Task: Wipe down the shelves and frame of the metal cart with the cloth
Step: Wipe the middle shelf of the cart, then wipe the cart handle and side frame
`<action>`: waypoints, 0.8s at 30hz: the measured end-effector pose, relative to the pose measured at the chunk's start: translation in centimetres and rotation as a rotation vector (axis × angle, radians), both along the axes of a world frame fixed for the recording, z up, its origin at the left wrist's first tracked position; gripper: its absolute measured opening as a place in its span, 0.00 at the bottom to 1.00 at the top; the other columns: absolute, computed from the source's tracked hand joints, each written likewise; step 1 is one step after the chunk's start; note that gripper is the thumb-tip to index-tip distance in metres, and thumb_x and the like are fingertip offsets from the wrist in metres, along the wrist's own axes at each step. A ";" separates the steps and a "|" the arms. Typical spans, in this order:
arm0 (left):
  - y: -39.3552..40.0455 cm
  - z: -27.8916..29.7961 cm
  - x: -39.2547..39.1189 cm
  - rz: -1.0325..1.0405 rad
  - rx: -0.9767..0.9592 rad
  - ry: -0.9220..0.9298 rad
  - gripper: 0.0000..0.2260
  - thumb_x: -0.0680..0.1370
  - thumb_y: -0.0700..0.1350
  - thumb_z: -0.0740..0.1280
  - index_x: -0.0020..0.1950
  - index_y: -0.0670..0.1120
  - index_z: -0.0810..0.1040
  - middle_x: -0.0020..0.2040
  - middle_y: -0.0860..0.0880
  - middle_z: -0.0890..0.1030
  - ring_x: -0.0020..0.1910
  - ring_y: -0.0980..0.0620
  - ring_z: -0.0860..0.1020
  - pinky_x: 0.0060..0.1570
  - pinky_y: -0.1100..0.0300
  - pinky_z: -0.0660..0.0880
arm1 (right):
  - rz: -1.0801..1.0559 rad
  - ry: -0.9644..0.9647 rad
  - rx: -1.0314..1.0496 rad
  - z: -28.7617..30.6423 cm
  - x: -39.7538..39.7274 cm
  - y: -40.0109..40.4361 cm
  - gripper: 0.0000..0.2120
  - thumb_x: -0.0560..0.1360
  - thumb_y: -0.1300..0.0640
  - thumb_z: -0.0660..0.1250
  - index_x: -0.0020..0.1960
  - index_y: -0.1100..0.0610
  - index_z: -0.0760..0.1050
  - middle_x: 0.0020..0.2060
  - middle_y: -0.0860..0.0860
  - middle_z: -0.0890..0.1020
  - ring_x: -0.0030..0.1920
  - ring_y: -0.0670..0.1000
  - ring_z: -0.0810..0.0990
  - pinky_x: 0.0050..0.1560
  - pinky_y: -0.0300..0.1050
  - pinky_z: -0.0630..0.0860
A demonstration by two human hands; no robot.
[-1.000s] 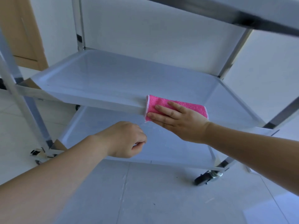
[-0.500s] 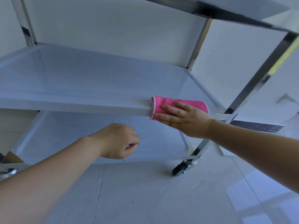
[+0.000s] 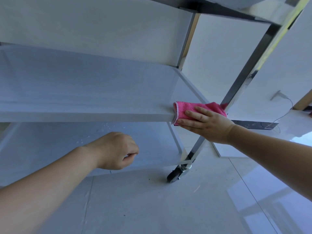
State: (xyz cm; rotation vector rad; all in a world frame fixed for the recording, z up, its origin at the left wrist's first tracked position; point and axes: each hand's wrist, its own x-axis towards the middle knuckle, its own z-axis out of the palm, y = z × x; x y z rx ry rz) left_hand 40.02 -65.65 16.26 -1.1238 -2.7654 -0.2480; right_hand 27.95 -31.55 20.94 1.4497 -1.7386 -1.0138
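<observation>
Cloth (image 3: pixel 189 110), pink, folded: has travelled along the front lip of the middle shelf (image 3: pixel 84 92) since a second ago, from near mid-span to the corner by the cart's front right upright (image 3: pixel 249 65), which it now touches. Right hand (image 3: pixel 206 125): fingers straight, flat on the cloth, pressing it over the lip. Left hand (image 3: pixel 114 151): stays loosely curled on nothing, in front of the bottom shelf (image 3: pixel 50 142). Cloth finish: waffle texture, pale stitched edge, draped over the shelf edge. Bottom shelf: water droplets. Caster (image 3: pixel 177 174): black, below the upright. Top shelf (image 3: pixel 219 7): cut off by the view. Cloth's far end: partly hidden behind the hand.
</observation>
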 end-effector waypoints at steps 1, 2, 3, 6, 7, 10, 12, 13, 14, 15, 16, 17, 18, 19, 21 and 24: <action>0.1 0.0 -0.1 -0.003 0.006 0.007 0.08 0.74 0.45 0.59 0.36 0.47 0.73 0.31 0.52 0.75 0.34 0.50 0.70 0.37 0.54 0.73 | -0.003 -0.009 -0.001 0.1 0.0 0.2 0.32 0.72 0.60 0.53 0.75 0.55 0.47 0.74 0.47 0.53 0.75 0.58 0.50 0.74 0.57 0.45; 0.3 0.1 -0.1 -0.006 0.011 0.017 0.08 0.73 0.44 0.60 0.35 0.47 0.72 0.31 0.51 0.74 0.34 0.50 0.70 0.36 0.55 0.73 | -0.007 -0.022 -0.007 0.1 0.0 0.4 0.32 0.72 0.60 0.54 0.75 0.55 0.47 0.74 0.47 0.53 0.74 0.57 0.52 0.74 0.57 0.45; 0.4 0.2 -0.2 -0.006 0.012 0.023 0.07 0.73 0.44 0.60 0.34 0.47 0.72 0.30 0.51 0.74 0.33 0.50 0.70 0.35 0.55 0.72 | -0.010 -0.039 -0.015 0.1 0.0 0.4 0.32 0.72 0.60 0.54 0.75 0.55 0.48 0.75 0.47 0.53 0.74 0.57 0.52 0.74 0.57 0.45; 0.2 0.6 0.0 0.004 0.006 0.027 0.07 0.73 0.43 0.61 0.35 0.46 0.73 0.30 0.51 0.74 0.33 0.49 0.70 0.35 0.56 0.72 | -0.010 -0.102 -0.034 0.2 0.4 0.2 0.35 0.71 0.61 0.59 0.75 0.55 0.51 0.75 0.48 0.53 0.74 0.56 0.52 0.74 0.57 0.45; 0.0 0.8 0.1 0.006 0.009 0.037 0.07 0.73 0.43 0.61 0.35 0.46 0.73 0.30 0.51 0.74 0.33 0.49 0.70 0.34 0.56 0.72 | -0.013 -0.119 -0.039 0.2 0.5 0.1 0.35 0.70 0.61 0.60 0.75 0.55 0.51 0.75 0.49 0.54 0.74 0.56 0.51 0.74 0.56 0.45; -0.7 1.6 0.5 0.022 0.007 0.080 0.07 0.73 0.43 0.61 0.36 0.46 0.75 0.31 0.51 0.75 0.34 0.49 0.71 0.34 0.56 0.71 | -0.026 -0.155 -0.058 0.5 0.8 -0.5 0.38 0.69 0.61 0.62 0.75 0.54 0.51 0.75 0.49 0.54 0.74 0.56 0.50 0.74 0.58 0.48; -0.9 2.3 0.7 0.019 0.017 0.110 0.07 0.73 0.43 0.61 0.36 0.46 0.75 0.30 0.51 0.75 0.33 0.49 0.71 0.33 0.58 0.69 | -0.029 -0.184 -0.085 0.5 1.0 -1.4 0.40 0.68 0.62 0.63 0.76 0.54 0.49 0.75 0.49 0.52 0.74 0.57 0.51 0.71 0.62 0.53; -0.8 2.7 0.8 0.017 0.027 0.129 0.07 0.73 0.43 0.61 0.35 0.46 0.74 0.30 0.51 0.75 0.33 0.49 0.71 0.33 0.60 0.66 | -0.029 -0.209 -0.111 0.5 1.2 -1.9 0.40 0.68 0.63 0.64 0.76 0.54 0.49 0.75 0.50 0.52 0.74 0.58 0.52 0.69 0.63 0.54; -0.8 3.1 0.9 0.015 0.039 0.145 0.07 0.72 0.43 0.62 0.35 0.46 0.74 0.30 0.51 0.75 0.32 0.49 0.70 0.33 0.61 0.64 | -0.029 -0.240 -0.148 0.5 1.4 -2.3 0.41 0.69 0.63 0.66 0.76 0.54 0.49 0.75 0.50 0.52 0.74 0.59 0.53 0.69 0.63 0.56; -0.6 3.4 1.0 0.014 0.051 0.149 0.07 0.72 0.42 0.62 0.35 0.46 0.74 0.30 0.51 0.75 0.32 0.49 0.70 0.32 0.61 0.64 | -0.026 -0.278 -0.194 0.5 1.6 -2.6 0.41 0.69 0.64 0.68 0.76 0.54 0.50 0.75 0.52 0.52 0.74 0.59 0.55 0.69 0.62 0.58; -0.4 3.8 1.1 0.011 0.061 0.145 0.07 0.73 0.42 0.61 0.35 0.45 0.74 0.30 0.51 0.75 0.33 0.49 0.70 0.32 0.60 0.65 | -0.019 -0.317 -0.242 0.6 1.9 -2.9 0.40 0.70 0.64 0.69 0.75 0.54 0.53 0.75 0.53 0.54 0.74 0.59 0.57 0.69 0.60 0.60; -0.2 4.1 1.1 0.003 0.070 0.139 0.07 0.73 0.42 0.61 0.36 0.45 0.75 0.31 0.50 0.75 0.33 0.49 0.70 0.32 0.59 0.67 | -0.010 -0.352 -0.284 0.8 2.2 -3.0 0.38 0.70 0.63 0.70 0.74 0.55 0.56 0.74 0.54 0.56 0.73 0.59 0.60 0.68 0.59 0.61; 0.2 4.5 1.2 -0.012 0.076 0.140 0.07 0.73 0.42 0.61 0.36 0.44 0.75 0.31 0.50 0.75 0.33 0.49 0.70 0.32 0.58 0.68 | -0.003 -0.376 -0.314 1.0 2.4 -3.1 0.35 0.70 0.62 0.70 0.73 0.55 0.59 0.73 0.55 0.60 0.71 0.58 0.63 0.68 0.59 0.63; 0.6 4.9 1.2 -0.030 0.079 0.149 0.08 0.74 0.42 0.61 0.36 0.44 0.75 0.31 0.50 0.75 0.33 0.49 0.71 0.31 0.57 0.68 | 0.001 -0.393 -0.332 1.3 2.7 -3.1 0.32 0.70 0.62 0.70 0.71 0.55 0.62 0.71 0.56 0.64 0.69 0.59 0.67 0.67 0.58 0.66; 1.5 6.0 1.0 -0.049 0.090 0.187 0.08 0.74 0.42 0.60 0.36 0.44 0.75 0.30 0.50 0.74 0.33 0.49 0.71 0.31 0.57 0.69 | -0.007 -0.415 -0.343 1.8 3.1 -3.0 0.30 0.68 0.65 0.70 0.68 0.57 0.67 0.67 0.58 0.71 0.63 0.59 0.73 0.63 0.57 0.70; 2.5 7.7 0.5 -0.020 0.132 0.284 0.09 0.74 0.44 0.59 0.36 0.45 0.76 0.30 0.50 0.74 0.32 0.48 0.72 0.30 0.58 0.68 | -0.084 -0.445 -0.407 2.5 3.7 -2.7 0.33 0.63 0.67 0.73 0.66 0.59 0.68 0.64 0.61 0.73 0.57 0.60 0.78 0.57 0.54 0.74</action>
